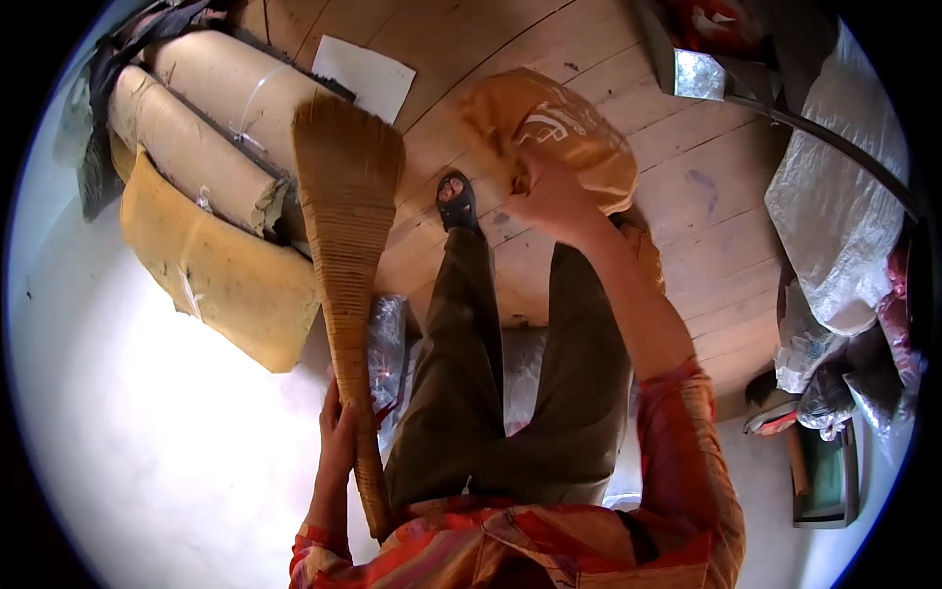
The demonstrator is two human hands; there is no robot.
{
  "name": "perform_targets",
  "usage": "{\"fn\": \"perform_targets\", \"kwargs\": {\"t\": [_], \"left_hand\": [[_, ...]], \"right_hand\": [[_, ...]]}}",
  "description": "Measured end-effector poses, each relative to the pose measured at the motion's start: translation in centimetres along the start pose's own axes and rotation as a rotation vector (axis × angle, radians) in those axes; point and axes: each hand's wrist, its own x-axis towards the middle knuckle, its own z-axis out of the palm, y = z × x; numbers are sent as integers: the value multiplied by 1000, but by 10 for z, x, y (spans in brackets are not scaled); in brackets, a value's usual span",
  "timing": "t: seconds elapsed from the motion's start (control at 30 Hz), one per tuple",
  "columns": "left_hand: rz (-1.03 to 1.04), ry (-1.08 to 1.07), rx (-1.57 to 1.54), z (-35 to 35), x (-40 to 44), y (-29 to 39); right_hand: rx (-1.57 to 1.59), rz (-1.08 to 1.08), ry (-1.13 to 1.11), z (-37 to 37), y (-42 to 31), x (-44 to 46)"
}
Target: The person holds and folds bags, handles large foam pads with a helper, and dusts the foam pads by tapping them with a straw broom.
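My left hand (340,430) is closed round the narrow handle of a straw hand broom (343,236). The broom stands nearly upright in view, its wide, bound head pointing away from me. Farther off, my right hand (551,201) is closed on the gathered edge of an orange bag (579,147) with white print. The bag bulges over the floor in front of my right leg, and its near part is blurred by motion. What lies inside the bag is hidden.
Rolled brown sheets (245,93) and a yellow foam piece (221,265) lie at the left. A white sheet (363,79) rests on the plank floor (706,187). Plastic sheeting (839,187), bags and a glass-fronted frame (829,476) crowd the right side.
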Motion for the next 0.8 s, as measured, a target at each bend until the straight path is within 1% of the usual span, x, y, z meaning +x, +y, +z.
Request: {"fn": "perform_targets", "kwargs": {"t": [0.03,0.07,0.13,0.17,0.2,0.27,0.3,0.33,0.37,0.4,0.43,0.47,0.53,0.57,0.6,0.67,0.7,0.73,0.77,0.8], "left_hand": [[4,-44,25,-11,1,-5],[12,-91,45,-18,3,-9],[4,-109,55,-16,3,0],[-2,-119,85,-17,3,2],[-6,-119,66,-21,5,-2],[42,-189,63,-30,13,-18],[23,-194,53,-35,17,-26],[14,-189,40,-37,20,-29],[36,-209,98,-39,25,-32],[58,-224,157,-42,28,-36],[37,-222,113,-50,33,-52],[30,-211,106,-52,35,-55],[-7,-183,159,-56,41,-57],[-62,-204,150,-60,42,-54],[-74,-206,147,-62,43,-54],[-196,-225,5,-64,46,-52],[-249,-248,-18,-64,49,-48],[-247,-258,-14,-61,53,-48],[-159,-316,18,-57,56,-50],[-72,-371,53,-51,58,-47]], "right_hand": [[-289,-95,-84,0,-28,-13],[-307,-95,-97,7,-35,-28],[-550,-265,-6,12,-43,-52],[-629,-245,42,11,-44,-58],[-644,-250,30,8,-40,-57],[-881,-368,83,4,-20,-46],[-887,-369,69,7,-1,-37],[-1002,-419,94,13,25,-23],[-1116,-473,120,20,53,-7],[-1147,-426,94,25,81,10],[-1176,-379,69,30,111,28],[-1231,-183,-1,34,146,43],[-1221,243,-65,40,212,54],[-1192,356,-73,41,222,48],[-1167,469,-79,42,222,41],[-1368,384,-225,32,216,5],[-1372,395,-222,27,229,-3],[-1176,467,-122,19,252,-11],[-973,527,-24,12,270,-16],[-965,530,-19,9,277,-16]]}}
